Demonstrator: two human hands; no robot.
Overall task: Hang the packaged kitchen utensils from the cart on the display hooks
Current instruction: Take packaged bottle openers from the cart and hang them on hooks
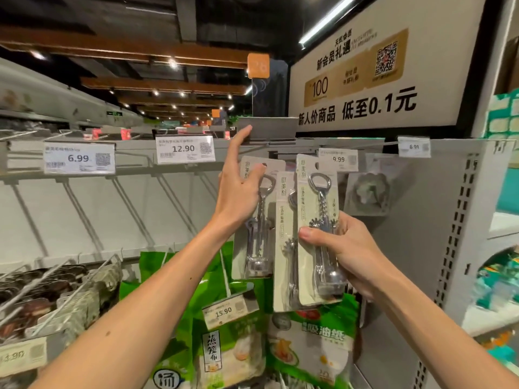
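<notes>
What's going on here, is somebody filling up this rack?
Yes, a person is stocking a shop display. Their right hand grips a carded corkscrew pack, with a second pack tucked behind it. Their left hand is raised with its fingers straight, in front of a third pack just below the top row of hooks. I cannot tell whether that one is already on a hook. Green bags hang lower down.

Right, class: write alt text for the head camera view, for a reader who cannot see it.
A person's right hand grips two carded corkscrews before a shop display wall. The open left hand is raised in front of a third pack. Below hang green bags; price tags sit above.
</notes>
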